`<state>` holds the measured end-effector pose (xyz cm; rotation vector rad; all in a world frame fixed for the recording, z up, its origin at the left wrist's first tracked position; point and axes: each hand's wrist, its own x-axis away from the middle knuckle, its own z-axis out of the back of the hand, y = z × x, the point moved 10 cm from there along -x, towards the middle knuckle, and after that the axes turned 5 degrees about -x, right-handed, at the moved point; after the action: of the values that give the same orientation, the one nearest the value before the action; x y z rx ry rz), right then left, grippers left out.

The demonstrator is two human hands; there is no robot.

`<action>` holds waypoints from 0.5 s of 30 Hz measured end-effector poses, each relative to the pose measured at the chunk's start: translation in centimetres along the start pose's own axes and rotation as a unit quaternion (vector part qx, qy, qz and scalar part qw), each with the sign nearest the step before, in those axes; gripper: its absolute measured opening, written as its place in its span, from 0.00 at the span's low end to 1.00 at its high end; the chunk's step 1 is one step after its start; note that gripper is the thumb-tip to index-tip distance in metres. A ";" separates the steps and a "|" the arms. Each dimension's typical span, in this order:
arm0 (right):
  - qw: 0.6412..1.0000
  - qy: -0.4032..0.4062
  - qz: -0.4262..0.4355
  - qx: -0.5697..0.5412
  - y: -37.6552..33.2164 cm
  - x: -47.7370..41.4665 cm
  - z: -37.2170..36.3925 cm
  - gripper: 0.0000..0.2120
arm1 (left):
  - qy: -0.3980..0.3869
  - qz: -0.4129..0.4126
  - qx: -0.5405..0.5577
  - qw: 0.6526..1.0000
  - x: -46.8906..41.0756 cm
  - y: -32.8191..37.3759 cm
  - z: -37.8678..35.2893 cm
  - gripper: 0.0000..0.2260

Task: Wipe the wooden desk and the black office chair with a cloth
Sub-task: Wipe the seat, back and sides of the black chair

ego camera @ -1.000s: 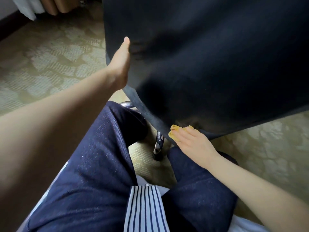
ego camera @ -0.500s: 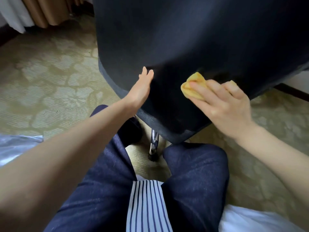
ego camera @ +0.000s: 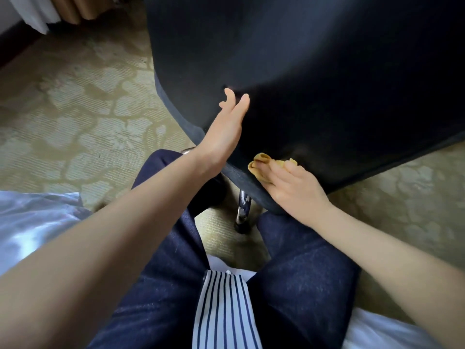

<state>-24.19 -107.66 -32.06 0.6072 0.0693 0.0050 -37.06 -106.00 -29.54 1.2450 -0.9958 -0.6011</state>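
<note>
Far left, top corner: pale and tan curtains (ego camera: 37,13) hang to the floor beside a dark baseboard. Floor is a short-pile carpet (ego camera: 75,122), olive-tan with a pale, blotchy, stone-like pattern and fine ribbing. Lower left: a crumpled white sheet (ego camera: 30,222), smooth with a slight sheen. Left forearm reaches forward. The left hand (ego camera: 224,137) lies flat against the chair (ego camera: 327,84), fingers straight and close together, palm on the fabric near the chair's left edge. The chair is black, matte, cloth-covered, with a broad curved surface filling the upper centre and right; a seam runs along its lower rim. Beneath the rim a chrome leg (ego camera: 242,210), shiny and tubular, comes down to the carpet between the knees. Centre foreground: dark blue trousers (ego camera: 156,285) of coarse weave and the hem of a blue-and-white striped shirt (ego camera: 224,311). Right of centre: the cloth (ego camera: 261,163), yellow, soft and bunched, sits at the chair's lower rim. The right hand (ego camera: 294,187) presses the cloth to the fabric with nearly straight fingers laid over it; thumb not visible. Lower right: more white fabric (ego camera: 377,333) over carpet.
</note>
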 end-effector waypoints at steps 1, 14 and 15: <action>0.999 -0.020 0.015 -0.038 -0.9 0.2 -0.8 0.22 | -0.004 0.006 0.001 1.000 0.1 -0.1 -0.1 0.24; 0.969 -0.217 0.109 -0.053 -3.1 7.1 -5.2 0.22 | 0.000 0.007 -0.029 1.000 0.2 -0.3 0.3 0.25; 0.974 -0.195 0.096 -0.066 -2.3 6.9 -4.2 0.22 | -0.002 0.009 -0.027 1.000 0.1 -0.4 0.3 0.25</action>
<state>-17.59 -107.00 -37.24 0.4716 -0.3677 0.0766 -37.22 -106.37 -29.90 1.1865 -0.9867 -0.6121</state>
